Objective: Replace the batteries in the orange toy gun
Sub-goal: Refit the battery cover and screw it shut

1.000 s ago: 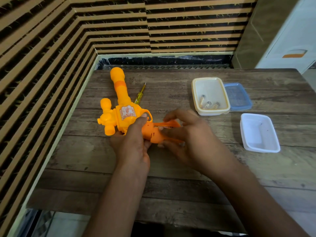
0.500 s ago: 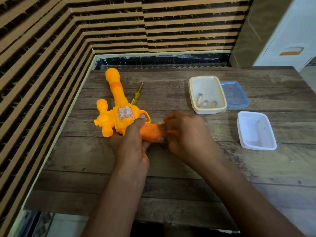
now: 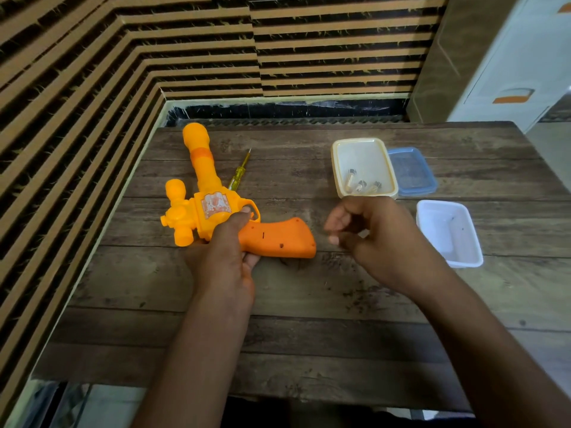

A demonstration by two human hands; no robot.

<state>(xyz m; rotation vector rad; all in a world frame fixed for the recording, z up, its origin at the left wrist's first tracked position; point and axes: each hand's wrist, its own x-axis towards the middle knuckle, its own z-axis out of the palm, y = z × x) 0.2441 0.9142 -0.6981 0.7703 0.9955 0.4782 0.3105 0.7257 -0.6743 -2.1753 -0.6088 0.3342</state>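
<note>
On the near half of the wooden bench (image 3: pixel 309 350) I see both forearms reaching in. The left hand (image 3: pixel 222 257) wraps the toy gun (image 3: pixel 216 211) where body meets handle, fingers (image 3: pixel 242 216) closed over it, index by the trigger guard. The gun lies flat, orange handle pointing right, barrel pointing away. The right hand (image 3: pixel 380 242) hovers apart from the handle, fingers loosely curled; whether it pinches something small, I cannot tell. Just right of it sits a white tray (image 3: pixel 460 261). Farther back, a yellow screwdriver (image 3: pixel 238 174) lies beside the barrel, and a cream container (image 3: pixel 336 162) holds batteries (image 3: pixel 360 185), touching a blue lid (image 3: pixel 426 177).
</note>
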